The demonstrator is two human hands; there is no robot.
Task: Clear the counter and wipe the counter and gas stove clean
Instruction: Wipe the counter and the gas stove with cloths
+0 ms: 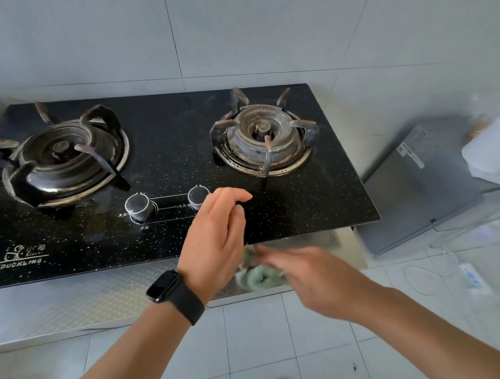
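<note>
A black speckled gas stove (171, 152) with two burners sits on a metal counter (77, 297). The left burner (63, 159) and right burner (262, 138) carry grimy pan supports. Two knobs, the left knob (140, 207) and the right knob (198, 195), stand at the front middle. My left hand (216, 236), with a dark watch on its wrist, hovers over the stove's front edge with relaxed fingers, holding nothing. My right hand (311, 275) is blurred and grips a crumpled green cloth (257, 274) on the counter strip just in front of the stove.
White tiled wall behind the stove. To the right, lower down, stands a grey box-like appliance (421, 183) with a white cable and power strip (470, 275) on the tiled floor. The counter's front edge runs below the stove.
</note>
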